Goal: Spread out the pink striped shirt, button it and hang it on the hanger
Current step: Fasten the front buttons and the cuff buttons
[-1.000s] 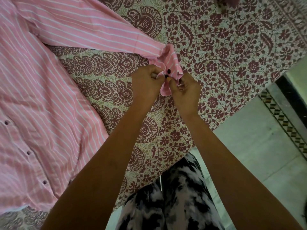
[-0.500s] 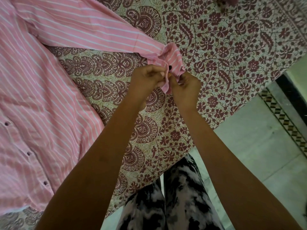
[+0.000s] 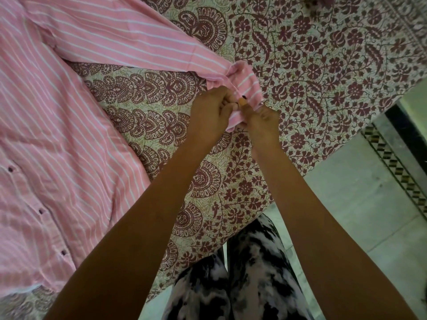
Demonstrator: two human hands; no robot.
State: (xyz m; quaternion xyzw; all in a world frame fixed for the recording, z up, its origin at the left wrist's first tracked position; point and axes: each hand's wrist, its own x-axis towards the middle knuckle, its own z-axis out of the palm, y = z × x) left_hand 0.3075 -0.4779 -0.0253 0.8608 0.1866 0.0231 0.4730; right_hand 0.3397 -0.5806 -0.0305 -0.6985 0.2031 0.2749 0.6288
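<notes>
The pink striped shirt lies spread on the bed at the left, its front placket showing small dark buttons. One sleeve stretches right to a bunched cuff. My left hand and my right hand both pinch the cuff's edges together, thumbs meeting at a dark cuff button. No hanger is in view.
A maroon floral bedsheet covers the bed, whose edge runs diagonally at the right. Beyond it is a pale tiled floor with a patterned border strip. My legs in black-and-white trousers stand against the bed's edge.
The cuff has been pulled tighter between my hands. My thumbs have closed in on the button, and less of the cuff hangs below my fingers.
</notes>
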